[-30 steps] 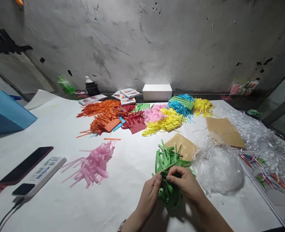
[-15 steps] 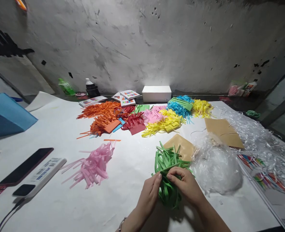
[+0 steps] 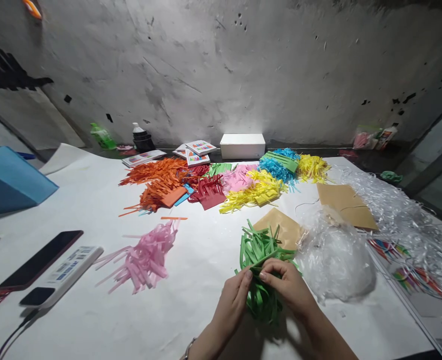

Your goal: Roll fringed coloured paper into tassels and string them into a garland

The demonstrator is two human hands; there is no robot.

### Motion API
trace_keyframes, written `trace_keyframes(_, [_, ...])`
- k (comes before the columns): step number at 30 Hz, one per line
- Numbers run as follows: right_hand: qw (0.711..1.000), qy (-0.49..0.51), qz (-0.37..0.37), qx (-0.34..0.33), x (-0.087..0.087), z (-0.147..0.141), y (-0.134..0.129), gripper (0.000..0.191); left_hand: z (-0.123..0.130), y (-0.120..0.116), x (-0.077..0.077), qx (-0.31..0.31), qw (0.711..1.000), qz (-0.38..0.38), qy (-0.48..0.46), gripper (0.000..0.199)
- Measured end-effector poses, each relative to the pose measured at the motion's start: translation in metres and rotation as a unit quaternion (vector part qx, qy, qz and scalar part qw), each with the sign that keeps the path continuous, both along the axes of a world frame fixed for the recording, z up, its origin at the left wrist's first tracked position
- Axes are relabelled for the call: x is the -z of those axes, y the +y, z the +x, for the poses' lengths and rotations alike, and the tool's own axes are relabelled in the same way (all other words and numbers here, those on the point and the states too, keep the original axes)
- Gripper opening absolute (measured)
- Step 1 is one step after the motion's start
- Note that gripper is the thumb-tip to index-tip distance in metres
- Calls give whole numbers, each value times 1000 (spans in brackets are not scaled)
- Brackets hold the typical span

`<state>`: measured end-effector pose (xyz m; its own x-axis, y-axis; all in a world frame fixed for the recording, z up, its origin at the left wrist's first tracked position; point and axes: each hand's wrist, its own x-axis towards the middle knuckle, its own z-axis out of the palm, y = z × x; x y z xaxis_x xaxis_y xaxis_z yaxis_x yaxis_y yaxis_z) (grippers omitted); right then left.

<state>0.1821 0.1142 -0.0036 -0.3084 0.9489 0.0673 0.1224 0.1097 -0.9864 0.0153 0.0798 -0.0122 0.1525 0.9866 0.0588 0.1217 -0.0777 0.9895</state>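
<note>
While pinching the middle of a green fringed-paper bundle [image 3: 265, 300] with the bare left hand [image 3: 233, 296] and bare right hand [image 3: 287, 284], has thumbs and fingertips closed on it. Holds it at the white paper-covered table [image 3: 206, 240], just left of a crumpled clear plastic bag [image 3: 339, 262] and well apart from a pink fringed-paper bundle [image 3: 149, 257].

Light is falling from overhead onto the white paper sheet [image 3: 198, 310], which is gleaming palely, while the concrete wall [image 3: 191, 65] is darkening toward its upper corners. Shadows are pooling below the left hand [image 3: 231, 301] and right hand [image 3: 291, 287]. Glints are scattering across the crumpled clear plastic bag [image 3: 339, 265]. From where I'm standing, the outer edges are stretching and softening, and the barcode label [image 3: 72, 263] is looking too blurred for reading.
</note>
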Motion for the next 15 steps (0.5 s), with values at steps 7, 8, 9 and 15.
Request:
trace_keyframes(7, [1000,-9,-9,-5,-4,-2,0,19,0,0,1,6,1000,3,13,44])
trace_keyframes(8, [1000,-10,-10,-6,-5,-2,0,19,0,1,1,9,1000,4,13,44])
trace_keyframes(9, [1000,-10,-12,-6,-5,-2,0,18,0,1,1,11,1000,6,13,43])
trace_keyframes(15, [1000,-5,-24,4,-2,-2,0,9,0,1,1,17,1000,16,17,44])
